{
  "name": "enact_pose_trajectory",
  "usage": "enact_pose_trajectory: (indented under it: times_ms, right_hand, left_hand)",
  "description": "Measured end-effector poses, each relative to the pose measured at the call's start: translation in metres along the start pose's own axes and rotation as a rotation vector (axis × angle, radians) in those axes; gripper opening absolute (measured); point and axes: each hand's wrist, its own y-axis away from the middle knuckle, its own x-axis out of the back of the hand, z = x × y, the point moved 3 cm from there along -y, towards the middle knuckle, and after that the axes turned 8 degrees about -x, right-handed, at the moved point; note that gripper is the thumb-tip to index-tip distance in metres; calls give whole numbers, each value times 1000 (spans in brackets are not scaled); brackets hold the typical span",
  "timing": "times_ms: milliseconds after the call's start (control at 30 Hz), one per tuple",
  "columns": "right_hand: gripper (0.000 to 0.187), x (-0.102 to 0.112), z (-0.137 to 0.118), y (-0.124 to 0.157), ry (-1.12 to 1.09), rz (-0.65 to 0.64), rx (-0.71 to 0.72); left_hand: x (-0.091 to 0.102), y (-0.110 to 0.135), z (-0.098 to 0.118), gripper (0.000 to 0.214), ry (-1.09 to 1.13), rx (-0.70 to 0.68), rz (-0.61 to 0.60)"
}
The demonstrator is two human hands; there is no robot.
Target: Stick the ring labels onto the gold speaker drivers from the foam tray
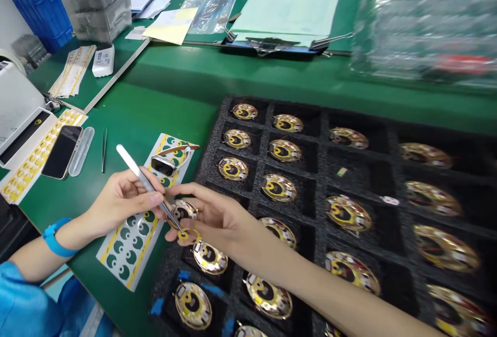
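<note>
My left hand (132, 200) grips silver tweezers (135, 169) between thumb and fingers. Their tips point down at a yellow ring-shaped sticker (190, 235) by my right fingertips. Between the thumb and fingers of my right hand (217, 218) is a round gold disc part (186, 208), partly hidden by the fingers. Whether the sticker touches the disc, I cannot tell. Below my hands lies a sticker sheet (130, 246) with dark green openings and yellow strips. A wristwatch-like item (163, 165) rests on its upper end.
A black foam tray (264, 163) holds several gold discs in compartments. Leftward lie a phone (62, 151), a clear case (81, 151), a second pair of tweezers (104, 149) and a yellow sticker sheet (23, 179). Behind are a clipboard (283, 16) and stacked clear trays (423, 21).
</note>
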Motion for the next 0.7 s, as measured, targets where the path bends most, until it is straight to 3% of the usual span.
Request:
enact_pose_trajectory:
  times_ms: [167, 367, 700]
  right_hand:
    - [32, 3, -4, 2, 8, 40, -83]
    - [37, 4, -6, 1, 14, 40, -75]
    - [15, 6, -2, 0, 196, 95, -38]
  left_hand:
    - [7, 0, 7, 17, 25, -97, 35]
    - [13, -1, 11, 13, 11, -153, 26]
    - [13, -1, 9, 13, 0, -139, 21]
